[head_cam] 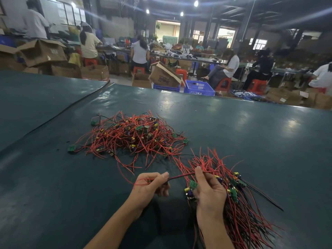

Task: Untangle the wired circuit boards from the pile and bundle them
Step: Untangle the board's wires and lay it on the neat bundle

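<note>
A tangled pile (pixel 133 137) of small green circuit boards with red and black wires lies on the dark green table (pixel 251 133). My right hand (pixel 209 191) grips a bundle of wired boards (pixel 239 203), whose red and black wires fan out above and below the hand. My left hand (pixel 152 184) pinches a red and black wire pair (pixel 181 176) that stretches across to my right hand. A few loose red wire ends stick out to the left of my left hand.
The table has a seam (pixel 68 106) running diagonally at the left. Beyond its far edge stand cardboard boxes (pixel 165 76) and blue crates (pixel 199 88). Several people sit on red stools at other benches in the background.
</note>
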Motion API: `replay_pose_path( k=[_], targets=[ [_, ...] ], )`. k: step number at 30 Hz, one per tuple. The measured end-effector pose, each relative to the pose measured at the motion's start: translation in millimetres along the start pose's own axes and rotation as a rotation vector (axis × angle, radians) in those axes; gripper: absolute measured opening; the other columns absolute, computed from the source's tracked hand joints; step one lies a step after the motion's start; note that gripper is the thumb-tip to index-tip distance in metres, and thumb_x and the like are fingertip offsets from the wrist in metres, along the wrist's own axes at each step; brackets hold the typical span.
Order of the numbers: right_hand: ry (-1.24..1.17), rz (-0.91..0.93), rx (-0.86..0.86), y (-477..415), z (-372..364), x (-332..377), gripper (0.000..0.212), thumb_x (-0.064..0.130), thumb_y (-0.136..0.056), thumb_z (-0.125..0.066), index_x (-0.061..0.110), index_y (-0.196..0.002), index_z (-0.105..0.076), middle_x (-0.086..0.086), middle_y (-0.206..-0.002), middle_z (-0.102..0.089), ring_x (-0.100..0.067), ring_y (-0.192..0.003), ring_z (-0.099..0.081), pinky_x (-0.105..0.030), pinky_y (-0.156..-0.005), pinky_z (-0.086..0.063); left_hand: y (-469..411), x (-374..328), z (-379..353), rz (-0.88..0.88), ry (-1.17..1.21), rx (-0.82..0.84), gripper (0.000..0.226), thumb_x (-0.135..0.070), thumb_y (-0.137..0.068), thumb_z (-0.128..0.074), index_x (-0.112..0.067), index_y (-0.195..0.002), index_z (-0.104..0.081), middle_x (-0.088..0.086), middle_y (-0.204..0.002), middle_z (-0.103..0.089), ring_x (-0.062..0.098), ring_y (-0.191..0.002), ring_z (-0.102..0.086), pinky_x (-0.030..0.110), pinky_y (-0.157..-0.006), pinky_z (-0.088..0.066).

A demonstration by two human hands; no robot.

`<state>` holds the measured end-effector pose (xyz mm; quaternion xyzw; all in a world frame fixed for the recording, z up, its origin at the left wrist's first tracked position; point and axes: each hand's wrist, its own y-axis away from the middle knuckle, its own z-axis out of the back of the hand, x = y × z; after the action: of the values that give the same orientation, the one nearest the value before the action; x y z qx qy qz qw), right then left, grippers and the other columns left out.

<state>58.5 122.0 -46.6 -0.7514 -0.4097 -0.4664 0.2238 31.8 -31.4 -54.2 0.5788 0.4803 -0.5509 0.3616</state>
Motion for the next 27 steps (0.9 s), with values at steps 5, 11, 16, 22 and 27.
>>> replay_pose_path(
  k=[5, 11, 16, 22, 27],
  targets=[
    [-0.156, -0.015, -0.078, -1.6, 6.6, 14.2, 0.014, 0.022, -0.075, -0.075, 0.02, -0.063, -0.068, 0.008, -0.046, -0.034, -0.003, -0.037, -0.024, -0.016, -0.035, -0.026, -2.2, -0.1, 2.6, -0.024, 0.033, -0.041, 0.036, -0.039, -0.082, -0.061, -0.015, -0.057, -0.069, 0.009, -0.057, -0.062, 0.017, -0.054, -0.056, 0.022, -0.056, -0.046],
    [0.161, -0.051, 0.143, 19.8, -8.6, -8.4, 0.031, 0.045, -0.074, -0.071, 0.016, -0.086, -0.074, 0.007, -0.061, -0.057, -0.011, -0.05, -0.047, -0.024, -0.049, -0.041, -0.7, 4.7, -9.4, -0.052, -0.014, -0.024, 0.033, -0.039, -0.085, -0.06, -0.02, -0.06, -0.07, 0.0, -0.058, -0.064, 0.011, -0.056, -0.058, 0.02, -0.056, -0.045],
    [0.249, -0.043, 0.236, 31.0, -20.6, -19.0, 0.024, 0.043, -0.08, -0.062, 0.029, -0.077, -0.082, -0.003, -0.084, -0.078, -0.016, -0.088, -0.074, -0.024, -0.076, -0.057, 2.0, 5.7, -11.2, -0.07, -0.025, 0.093, 0.034, -0.032, -0.09, -0.062, -0.017, -0.059, -0.064, -0.003, -0.057, -0.056, 0.009, -0.054, -0.051, 0.018, -0.055, -0.041],
    [0.091, -0.109, -0.003, 14.9, -9.6, -4.6, 0.032, 0.034, -0.089, -0.064, 0.017, -0.067, -0.079, -0.01, -0.059, -0.042, -0.016, -0.048, -0.038, -0.021, -0.046, -0.035, -2.6, 7.9, -1.3, -0.04, -0.03, 0.007, 0.041, -0.039, -0.08, -0.073, -0.018, -0.048, -0.058, 0.004, -0.052, -0.055, 0.013, -0.045, -0.052, 0.019, -0.052, -0.043],
    [0.072, -0.062, 0.025, 6.7, 1.2, 5.5, 0.026, 0.03, -0.087, -0.065, 0.013, -0.07, -0.076, 0.003, -0.053, -0.046, -0.004, -0.039, -0.029, -0.017, -0.035, -0.027, -5.1, 8.3, 8.1, 0.001, 0.055, -0.092, 0.044, -0.051, -0.078, -0.073, -0.019, -0.051, -0.059, 0.006, -0.055, -0.057, 0.013, -0.048, -0.053, 0.021, -0.052, -0.042]
  ],
)
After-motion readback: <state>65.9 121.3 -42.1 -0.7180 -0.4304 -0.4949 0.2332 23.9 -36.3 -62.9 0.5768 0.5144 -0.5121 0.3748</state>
